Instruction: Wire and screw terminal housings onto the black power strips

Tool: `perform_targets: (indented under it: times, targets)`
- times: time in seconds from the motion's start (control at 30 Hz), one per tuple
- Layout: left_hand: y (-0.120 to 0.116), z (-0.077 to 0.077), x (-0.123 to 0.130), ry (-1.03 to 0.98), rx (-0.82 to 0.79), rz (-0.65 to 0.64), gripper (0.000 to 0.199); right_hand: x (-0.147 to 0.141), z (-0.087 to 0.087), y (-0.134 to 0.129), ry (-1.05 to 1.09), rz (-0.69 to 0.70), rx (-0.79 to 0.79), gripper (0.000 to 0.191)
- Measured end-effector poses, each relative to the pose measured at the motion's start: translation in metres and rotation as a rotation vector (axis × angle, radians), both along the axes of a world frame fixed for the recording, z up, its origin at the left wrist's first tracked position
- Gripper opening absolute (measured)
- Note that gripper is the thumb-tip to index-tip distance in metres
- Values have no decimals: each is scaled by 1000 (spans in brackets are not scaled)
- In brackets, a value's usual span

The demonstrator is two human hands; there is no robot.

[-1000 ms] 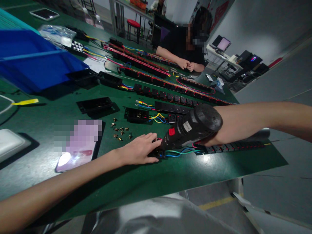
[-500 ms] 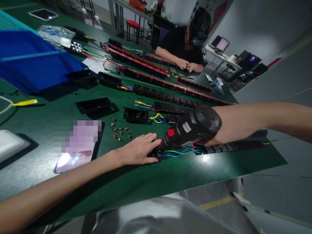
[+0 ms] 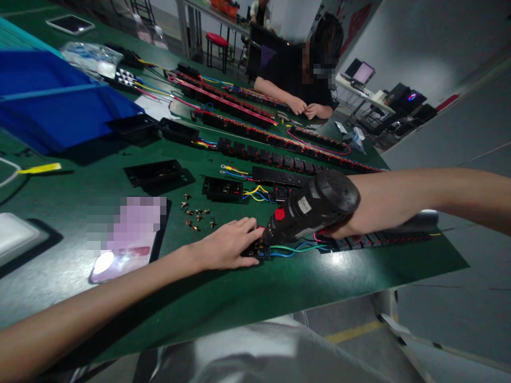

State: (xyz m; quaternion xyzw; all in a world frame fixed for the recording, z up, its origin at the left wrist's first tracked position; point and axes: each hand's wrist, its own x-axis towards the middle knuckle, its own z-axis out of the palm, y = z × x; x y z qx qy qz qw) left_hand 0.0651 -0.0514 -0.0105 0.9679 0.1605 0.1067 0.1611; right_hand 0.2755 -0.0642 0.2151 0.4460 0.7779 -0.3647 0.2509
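Note:
My left hand (image 3: 225, 246) has its fingers closed around the end of a small black box (image 3: 261, 253) on the green table. My right hand (image 3: 341, 227) grips a black power screwdriver (image 3: 307, 207) with a red switch, its fingers mostly hidden behind the tool. The tool's tip points down into the box beside my left fingertips. Blue and green wires (image 3: 289, 251) run from the box to a black socket strip (image 3: 371, 241). Several brass screws (image 3: 198, 214) lie beyond my left hand, near a second black box (image 3: 222, 188) with yellow and blue wires.
A phone (image 3: 130, 239) lies left of my left hand, with a white object (image 3: 18, 236) farther left. A blue bin (image 3: 59, 101) stands at the back left. More socket strips (image 3: 271, 154) cross the table. A person (image 3: 295, 69) works at the far side.
The screwdriver and my right hand have shifted very slightly left. My left hand stays on the black box.

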Motion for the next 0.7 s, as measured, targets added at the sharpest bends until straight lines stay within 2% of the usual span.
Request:
perform_targets:
  times: [0.27,0.4,0.7]
  targets:
    - [0,0,0,-2,-6,-2,42,-3,1,-1,-161,-33,14,10]
    - [0,0,0,-21,-28,-3,40,-5,2,-2,-156,-29,14,14]
    - [2,-4,0,-78,-53,-11,39,-5,2,-2,-146,-52,27,7]
